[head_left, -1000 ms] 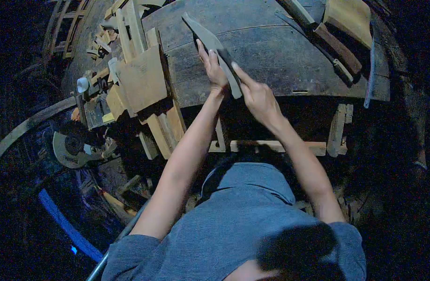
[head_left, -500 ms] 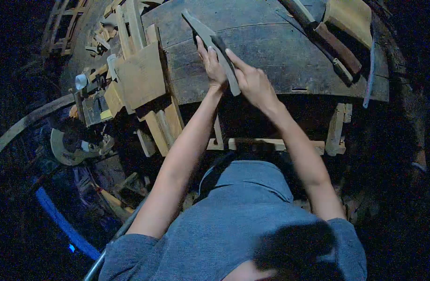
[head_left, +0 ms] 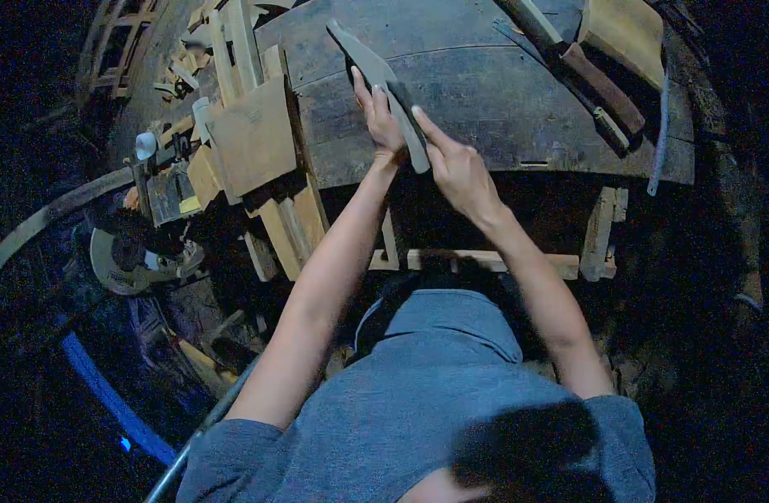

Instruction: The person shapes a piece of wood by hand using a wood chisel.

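A long, narrow, greyish curved piece is held over the dark wooden workbench, tilted from upper left to lower right. My left hand grips it from its left side, with the fingers partly behind it. On its right side is my right hand, index finger stretched toward the piece's edge and the other fingers curled. A small dark shape lies along the piece between the hands; I cannot make out what it is.
At the left lie a square wooden board, wood strips and a white cup-like object. A saw-like blade with a brown handle, a curved yellowish wood block and a thin pale strip are at the right.
My right hand has shifted slightly down and right along the piece. My left hand and the piece have barely moved.
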Action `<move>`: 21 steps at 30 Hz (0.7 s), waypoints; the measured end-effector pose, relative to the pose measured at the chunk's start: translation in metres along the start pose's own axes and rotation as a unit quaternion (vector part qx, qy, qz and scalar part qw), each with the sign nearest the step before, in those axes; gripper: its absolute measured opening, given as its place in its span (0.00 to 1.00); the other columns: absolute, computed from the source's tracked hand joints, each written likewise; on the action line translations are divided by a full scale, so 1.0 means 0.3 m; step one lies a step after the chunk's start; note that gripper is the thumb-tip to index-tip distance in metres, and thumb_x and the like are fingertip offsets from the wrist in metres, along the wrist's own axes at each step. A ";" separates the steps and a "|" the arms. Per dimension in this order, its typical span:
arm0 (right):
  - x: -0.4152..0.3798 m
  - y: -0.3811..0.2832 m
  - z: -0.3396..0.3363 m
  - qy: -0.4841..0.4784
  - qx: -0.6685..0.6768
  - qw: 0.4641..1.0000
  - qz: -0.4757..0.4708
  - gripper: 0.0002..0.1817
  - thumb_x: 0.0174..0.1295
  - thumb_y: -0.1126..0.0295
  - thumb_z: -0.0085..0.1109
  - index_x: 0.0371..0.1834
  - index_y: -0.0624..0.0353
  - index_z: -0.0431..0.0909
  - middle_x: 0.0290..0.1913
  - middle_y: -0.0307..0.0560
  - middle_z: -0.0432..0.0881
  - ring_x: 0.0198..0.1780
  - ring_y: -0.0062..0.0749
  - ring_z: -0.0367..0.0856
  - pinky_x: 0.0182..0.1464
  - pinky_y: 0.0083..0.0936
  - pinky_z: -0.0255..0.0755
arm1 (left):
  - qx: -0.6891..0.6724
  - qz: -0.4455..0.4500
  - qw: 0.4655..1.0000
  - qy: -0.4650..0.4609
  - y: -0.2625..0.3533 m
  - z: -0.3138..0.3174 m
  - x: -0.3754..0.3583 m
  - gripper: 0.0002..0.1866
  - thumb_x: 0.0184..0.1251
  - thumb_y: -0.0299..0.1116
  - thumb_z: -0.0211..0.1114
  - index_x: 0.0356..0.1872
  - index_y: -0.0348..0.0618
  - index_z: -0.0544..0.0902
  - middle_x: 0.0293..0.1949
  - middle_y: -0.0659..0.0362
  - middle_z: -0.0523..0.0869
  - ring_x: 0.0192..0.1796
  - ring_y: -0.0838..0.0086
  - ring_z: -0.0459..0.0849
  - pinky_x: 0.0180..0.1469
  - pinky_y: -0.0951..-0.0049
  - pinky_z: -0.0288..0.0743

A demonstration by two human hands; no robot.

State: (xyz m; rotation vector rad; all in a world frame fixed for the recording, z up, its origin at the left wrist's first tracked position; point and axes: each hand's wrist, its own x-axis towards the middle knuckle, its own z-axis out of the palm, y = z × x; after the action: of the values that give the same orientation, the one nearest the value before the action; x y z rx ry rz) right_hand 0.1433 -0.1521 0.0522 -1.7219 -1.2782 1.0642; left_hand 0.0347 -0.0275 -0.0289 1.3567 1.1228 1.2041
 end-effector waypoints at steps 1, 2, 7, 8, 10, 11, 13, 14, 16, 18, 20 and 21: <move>-0.032 -0.005 0.000 0.009 0.004 1.000 -0.009 0.27 0.66 0.69 0.44 0.71 0.41 0.61 0.32 0.71 0.78 0.35 0.65 0.79 0.37 0.55 0.72 | -0.001 0.001 1.000 0.000 0.008 0.004 0.001 0.29 0.77 0.37 0.39 0.74 0.38 0.50 0.74 0.50 0.51 0.75 0.60 0.50 0.73 0.65 0.42; -0.079 -0.011 -0.008 0.008 0.003 1.000 -0.009 0.27 0.66 0.69 0.44 0.71 0.41 0.61 0.32 0.71 0.78 0.35 0.65 0.79 0.37 0.55 0.72 | 0.018 0.008 1.000 0.003 0.013 0.007 -0.005 0.29 0.77 0.37 0.39 0.74 0.38 0.50 0.74 0.50 0.52 0.75 0.60 0.50 0.74 0.65 0.42; -0.094 -0.008 -0.007 0.002 0.015 1.000 -0.006 0.28 0.66 0.69 0.44 0.71 0.41 0.61 0.31 0.71 0.78 0.34 0.64 0.80 0.39 0.55 0.73 | 0.093 0.022 0.995 0.004 0.041 0.014 -0.013 0.29 0.77 0.37 0.39 0.74 0.37 0.50 0.74 0.49 0.52 0.75 0.60 0.50 0.74 0.65 0.42; -0.051 -0.007 -0.011 0.001 0.015 1.000 -0.007 0.28 0.66 0.69 0.44 0.71 0.41 0.61 0.31 0.71 0.78 0.34 0.64 0.80 0.39 0.55 0.73 | 0.079 0.011 0.997 0.005 0.047 0.016 -0.013 0.29 0.77 0.37 0.39 0.74 0.38 0.50 0.74 0.49 0.52 0.75 0.60 0.50 0.74 0.65 0.42; 0.026 -0.042 -0.032 -0.047 -0.012 0.998 0.050 0.29 0.66 0.72 0.43 0.72 0.44 0.61 0.41 0.71 0.78 0.42 0.64 0.78 0.42 0.48 0.72 | 0.070 0.004 0.998 0.006 0.034 0.002 -0.018 0.29 0.77 0.37 0.39 0.74 0.38 0.50 0.74 0.49 0.52 0.75 0.60 0.51 0.73 0.65 0.42; 0.016 -0.045 -0.031 -0.043 -0.011 0.998 0.048 0.29 0.66 0.72 0.43 0.72 0.44 0.61 0.41 0.71 0.78 0.42 0.64 0.78 0.42 0.48 0.72 | 0.079 0.011 0.997 0.007 0.028 0.003 -0.015 0.29 0.77 0.37 0.39 0.74 0.38 0.50 0.74 0.49 0.52 0.74 0.60 0.51 0.73 0.65 0.43; -0.047 -0.035 -0.034 -0.008 -0.019 1.000 -0.010 0.28 0.65 0.69 0.44 0.71 0.43 0.61 0.32 0.71 0.79 0.35 0.64 0.80 0.39 0.55 0.74 | 0.084 0.017 0.996 0.008 0.025 0.010 -0.005 0.29 0.77 0.37 0.39 0.75 0.39 0.49 0.74 0.49 0.52 0.74 0.60 0.52 0.73 0.66 0.44; -0.082 -0.033 -0.036 -0.009 -0.021 1.000 -0.008 0.28 0.65 0.69 0.44 0.71 0.43 0.61 0.32 0.71 0.79 0.35 0.64 0.80 0.39 0.55 0.74 | 0.097 0.024 0.995 0.002 0.028 0.007 -0.008 0.29 0.77 0.38 0.39 0.75 0.39 0.49 0.74 0.50 0.52 0.74 0.61 0.52 0.73 0.66 0.44; -0.142 -0.027 -0.035 -0.032 -0.033 0.999 0.023 0.28 0.65 0.70 0.44 0.71 0.43 0.61 0.32 0.71 0.79 0.35 0.64 0.80 0.39 0.56 0.74 | 0.088 0.022 0.996 0.000 0.055 0.014 -0.017 0.29 0.77 0.38 0.38 0.75 0.40 0.49 0.74 0.50 0.52 0.74 0.61 0.51 0.72 0.66 0.45; -0.085 -0.017 -0.016 -0.015 -0.031 0.999 0.006 0.29 0.65 0.70 0.44 0.71 0.42 0.60 0.32 0.70 0.80 0.35 0.64 0.80 0.39 0.56 0.74 | 0.081 0.005 0.997 -0.001 0.088 0.021 -0.022 0.28 0.77 0.37 0.38 0.75 0.40 0.50 0.74 0.51 0.52 0.74 0.61 0.51 0.73 0.66 0.45; -0.034 -0.018 -0.017 0.006 -0.029 0.999 -0.019 0.29 0.65 0.70 0.44 0.72 0.40 0.60 0.32 0.70 0.80 0.35 0.64 0.81 0.39 0.57 0.74 | 0.074 -0.004 0.997 0.000 0.088 0.018 -0.022 0.28 0.77 0.37 0.38 0.75 0.40 0.50 0.74 0.51 0.52 0.75 0.62 0.51 0.73 0.66 0.45; -0.018 -0.032 -0.027 -0.015 -0.045 0.999 0.005 0.29 0.65 0.70 0.44 0.72 0.39 0.59 0.32 0.69 0.80 0.35 0.64 0.81 0.39 0.57 0.73 | 0.078 0.000 0.997 0.003 0.077 0.012 -0.021 0.28 0.77 0.37 0.38 0.75 0.40 0.50 0.74 0.51 0.52 0.75 0.62 0.51 0.73 0.66 0.45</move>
State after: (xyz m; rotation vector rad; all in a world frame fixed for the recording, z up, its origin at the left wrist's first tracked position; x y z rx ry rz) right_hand 0.1462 -0.1557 0.0651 -1.7866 -1.3573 1.0553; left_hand 0.0385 -0.0367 -0.0067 1.4707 1.2439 1.1396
